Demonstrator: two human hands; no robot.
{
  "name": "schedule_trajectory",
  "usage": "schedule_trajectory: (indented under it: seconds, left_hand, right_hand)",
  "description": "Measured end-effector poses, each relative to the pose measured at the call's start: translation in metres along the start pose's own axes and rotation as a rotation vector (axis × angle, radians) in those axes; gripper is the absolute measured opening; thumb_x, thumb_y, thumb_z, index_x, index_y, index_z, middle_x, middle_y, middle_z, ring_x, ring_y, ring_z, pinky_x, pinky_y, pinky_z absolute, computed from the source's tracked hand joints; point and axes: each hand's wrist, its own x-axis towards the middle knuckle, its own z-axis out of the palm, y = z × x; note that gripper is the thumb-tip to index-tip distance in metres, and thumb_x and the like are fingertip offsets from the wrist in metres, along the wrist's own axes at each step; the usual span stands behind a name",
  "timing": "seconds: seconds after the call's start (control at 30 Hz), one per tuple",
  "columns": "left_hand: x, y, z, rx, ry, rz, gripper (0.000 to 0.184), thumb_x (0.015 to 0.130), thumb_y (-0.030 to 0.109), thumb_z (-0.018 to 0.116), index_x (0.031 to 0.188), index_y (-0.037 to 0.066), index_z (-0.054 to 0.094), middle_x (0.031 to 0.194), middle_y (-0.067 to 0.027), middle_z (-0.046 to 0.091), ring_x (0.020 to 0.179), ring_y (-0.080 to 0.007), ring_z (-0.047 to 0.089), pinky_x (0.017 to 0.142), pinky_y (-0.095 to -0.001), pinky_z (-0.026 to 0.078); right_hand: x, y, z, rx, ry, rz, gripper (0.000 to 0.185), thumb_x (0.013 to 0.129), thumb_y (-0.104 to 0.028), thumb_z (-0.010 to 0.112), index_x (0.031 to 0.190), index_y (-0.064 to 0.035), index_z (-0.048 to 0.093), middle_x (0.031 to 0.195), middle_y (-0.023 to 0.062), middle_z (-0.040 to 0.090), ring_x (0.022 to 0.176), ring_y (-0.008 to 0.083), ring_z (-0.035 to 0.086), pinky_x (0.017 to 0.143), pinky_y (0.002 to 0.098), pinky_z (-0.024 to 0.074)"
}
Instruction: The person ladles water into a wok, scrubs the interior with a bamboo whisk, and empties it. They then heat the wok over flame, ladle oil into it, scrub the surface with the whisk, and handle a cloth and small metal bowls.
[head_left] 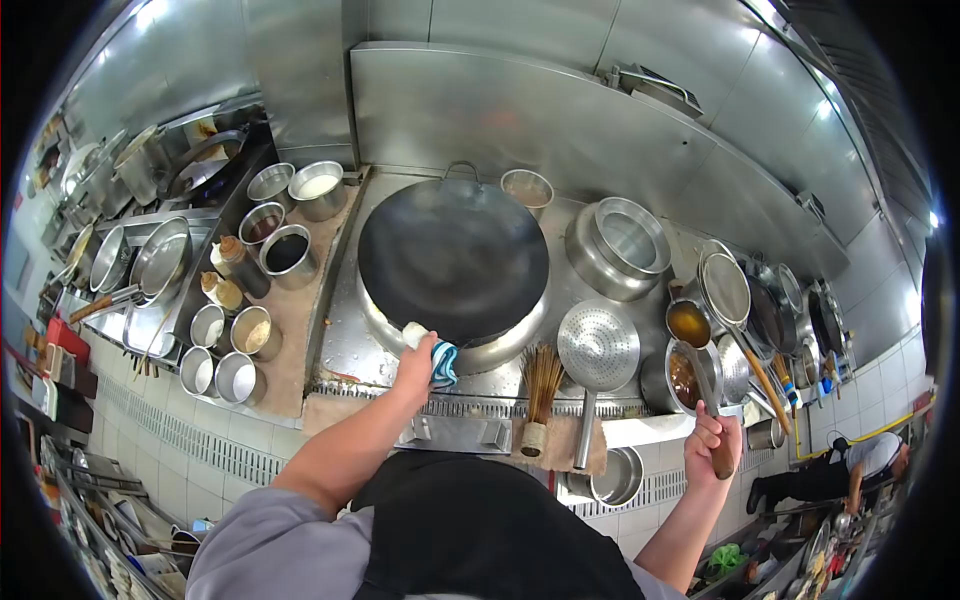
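A large dark wok point(455, 255) sits on the steel stove. At its near rim my left hand point(420, 362) is closed on a blue-and-white striped cloth point(444, 364); a pale end of cloth shows by the fingers. On the right, my right hand point(712, 446) grips the wooden handle of a ladle point(722, 460). The ladle's metal shaft reaches over a pot of brown liquid point(684, 380). Between my hands lie a bamboo brush point(541, 395) and a perforated skimmer point(598, 346).
Metal containers of sauces and powders point(288, 252) and squeeze bottles point(235, 260) stand left of the wok. Behind the skimmer is a stack of steel bowls point(628, 240). Strainers point(724, 288) stand on the right. A person point(850, 465) is at the far right.
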Motion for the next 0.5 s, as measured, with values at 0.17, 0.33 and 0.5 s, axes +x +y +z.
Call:
schedule_trajectory:
  seconds: [0.17,0.33,0.5]
  left_hand:
    - [-0.004,0.007,0.004,0.062,0.005,-0.003,0.027,0.091,0.037,0.06,0.098,0.011,0.06,0.081,-0.0002,0.062,0.069,-0.0126,0.06,0.058,-0.0325,0.048]
    - [-0.015,0.022,0.007,0.124,-0.022,-0.1,0.026,0.091,0.04,0.06,0.094,0.014,0.061,0.076,0.0017,0.061,0.067,-0.0117,0.059,0.057,-0.032,0.045]
    - [-0.023,0.031,-0.005,0.088,-0.107,-0.226,0.043,0.091,0.053,0.058,0.092,0.011,0.064,0.075,0.0011,0.061,0.063,-0.0127,0.058,0.056,-0.0315,0.047]
  right_hand:
    - [-0.003,0.038,0.046,0.066,-0.133,0.159,0.045,0.088,-0.017,0.045,0.122,0.0119,0.047,0.067,0.0007,0.05,0.045,0.0117,0.044,0.041,0.0258,0.0343]
    - [0.002,0.081,0.062,0.134,-0.327,0.348,0.046,0.088,-0.016,0.042,0.126,0.011,0.041,0.068,0.0043,0.051,0.047,0.015,0.049,0.042,0.0294,0.0391]
    - [0.012,0.111,0.054,0.088,-0.319,0.598,0.046,0.087,-0.017,0.041,0.125,0.0092,0.046,0.068,0.0047,0.05,0.046,0.0155,0.048,0.044,0.0303,0.0397]
